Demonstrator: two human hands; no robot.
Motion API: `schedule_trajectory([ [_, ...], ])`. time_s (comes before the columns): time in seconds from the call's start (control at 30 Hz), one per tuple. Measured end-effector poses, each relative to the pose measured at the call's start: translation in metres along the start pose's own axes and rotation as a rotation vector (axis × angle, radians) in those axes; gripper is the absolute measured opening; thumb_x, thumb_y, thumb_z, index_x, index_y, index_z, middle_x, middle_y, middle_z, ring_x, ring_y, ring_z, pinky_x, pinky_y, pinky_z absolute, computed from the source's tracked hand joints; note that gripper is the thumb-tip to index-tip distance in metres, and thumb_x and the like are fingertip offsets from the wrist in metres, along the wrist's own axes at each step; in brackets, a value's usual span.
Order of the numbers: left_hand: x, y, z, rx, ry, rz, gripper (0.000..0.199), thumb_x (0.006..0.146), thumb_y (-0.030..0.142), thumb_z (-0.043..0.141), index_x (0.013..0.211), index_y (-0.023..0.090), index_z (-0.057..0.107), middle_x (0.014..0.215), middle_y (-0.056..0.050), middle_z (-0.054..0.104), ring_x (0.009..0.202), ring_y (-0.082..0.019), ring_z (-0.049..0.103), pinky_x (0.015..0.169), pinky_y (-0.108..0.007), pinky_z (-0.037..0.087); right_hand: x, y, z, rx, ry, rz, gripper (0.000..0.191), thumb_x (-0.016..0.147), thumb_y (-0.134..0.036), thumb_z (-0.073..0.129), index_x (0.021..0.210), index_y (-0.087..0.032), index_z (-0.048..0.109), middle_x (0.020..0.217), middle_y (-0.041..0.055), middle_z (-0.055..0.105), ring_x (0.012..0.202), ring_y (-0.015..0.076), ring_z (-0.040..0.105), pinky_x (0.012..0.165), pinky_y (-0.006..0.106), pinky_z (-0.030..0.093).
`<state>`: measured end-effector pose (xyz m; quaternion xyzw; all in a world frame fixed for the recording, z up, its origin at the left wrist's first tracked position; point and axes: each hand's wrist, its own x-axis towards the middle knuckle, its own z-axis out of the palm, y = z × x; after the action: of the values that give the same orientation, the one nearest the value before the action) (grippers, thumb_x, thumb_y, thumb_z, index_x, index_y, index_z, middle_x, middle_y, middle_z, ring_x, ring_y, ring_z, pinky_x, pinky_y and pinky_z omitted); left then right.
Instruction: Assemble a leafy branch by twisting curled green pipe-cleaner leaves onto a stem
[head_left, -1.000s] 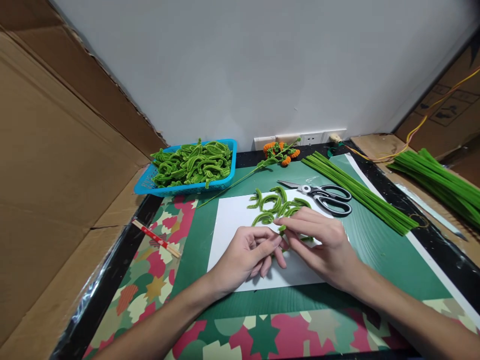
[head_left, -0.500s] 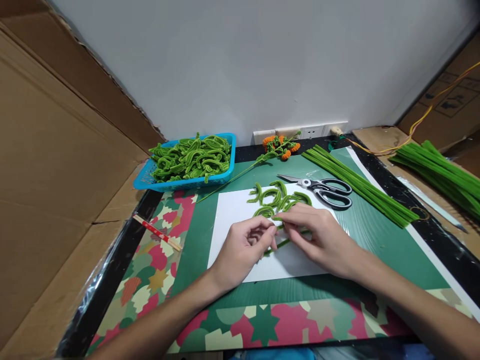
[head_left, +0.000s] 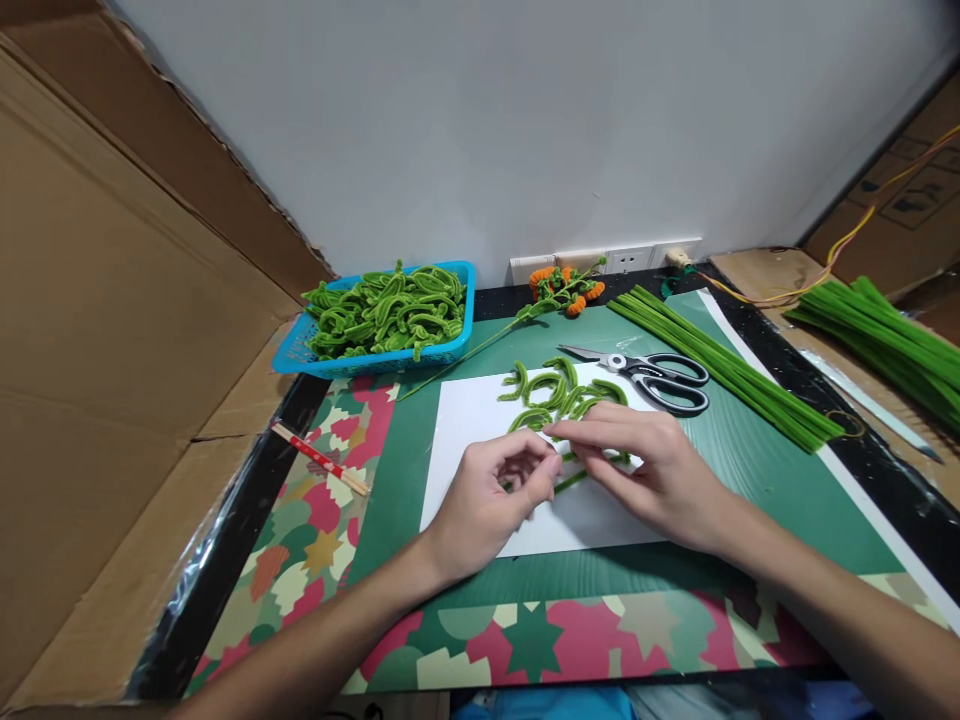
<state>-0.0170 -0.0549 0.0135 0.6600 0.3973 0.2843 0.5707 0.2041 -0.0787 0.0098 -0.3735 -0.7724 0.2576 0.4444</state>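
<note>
Above a white sheet of paper [head_left: 465,430], my left hand [head_left: 499,500] is closed, thumb against the bent fingers, on a green pipe cleaner of which only small bits show. My right hand [head_left: 652,470] pinches at the same piece from the other side, its fingertips close to the left ones. Just beyond the fingers lie several curled green pipe cleaner pieces [head_left: 544,390]. A straight green length [head_left: 574,480] rests on the paper under the hands, partly hidden. Scissors [head_left: 649,375] with black and grey handles lie beyond my right hand.
A blue basket [head_left: 450,350] heaped with curled green pieces stands back left. An orange-flowered stem [head_left: 555,300] lies by the wall socket [head_left: 628,260]. Green pipe cleaner bundles [head_left: 727,370] lie on the right. Wrapped chopsticks [head_left: 319,458] are at left, cardboard [head_left: 135,350] beyond.
My hands stay close together, with slight finger shifts around the green piece. The whole view has moved a little; the things on the table lie as before.
</note>
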Motion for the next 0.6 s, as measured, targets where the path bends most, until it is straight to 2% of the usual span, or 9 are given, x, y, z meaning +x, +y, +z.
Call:
schedule_trajectory([
  [0.13,0.0004,0.0004,-0.0002,0.023,0.008,0.006,0.028,0.103,0.040,0.068,0.088,0.016,0.068,0.067,0.004,0.059,0.051,-0.007,0.053,0.050,-0.018,0.044,0.0026,0.0001,-0.0017,-0.045,-0.052,-0.033,0.034,0.103,-0.006,0.054,0.123,-0.021,0.079,0.090,0.0057,0.072,0.081,0.0187,0.065,0.070,0.030,0.051],
  [0.33,0.0010,-0.0017,-0.0015,-0.011,-0.027,-0.028,0.031,0.103,0.044,0.070,0.090,0.015,0.071,0.071,0.001,0.065,0.054,-0.008,0.056,0.051,-0.018,0.048,0.0015,0.0024,-0.0053,-0.123,-0.101,-0.079,0.035,0.106,-0.012,0.054,0.132,-0.023,0.075,0.091,0.0062,0.070,0.081,0.0207,0.062,0.070,0.033,0.052],
  [0.5,0.0028,-0.0025,-0.0030,-0.086,-0.032,-0.031,0.034,0.103,0.044,0.071,0.088,0.014,0.076,0.067,0.000,0.070,0.048,-0.006,0.053,0.047,-0.017,0.042,-0.0002,0.0014,-0.0069,-0.155,-0.174,-0.028,0.034,0.109,-0.022,0.056,0.141,-0.023,0.068,0.103,0.0094,0.071,0.091,0.0232,0.066,0.078,0.035,0.056],
  [0.6,0.0057,-0.0014,-0.0037,-0.130,-0.010,-0.035,0.033,0.103,0.043,0.073,0.088,0.014,0.078,0.063,0.000,0.070,0.046,-0.005,0.051,0.046,-0.016,0.039,-0.0007,0.0049,-0.0049,-0.203,-0.184,-0.076,0.035,0.112,-0.022,0.052,0.144,-0.022,0.065,0.104,0.0107,0.071,0.090,0.0240,0.066,0.075,0.036,0.056],
])
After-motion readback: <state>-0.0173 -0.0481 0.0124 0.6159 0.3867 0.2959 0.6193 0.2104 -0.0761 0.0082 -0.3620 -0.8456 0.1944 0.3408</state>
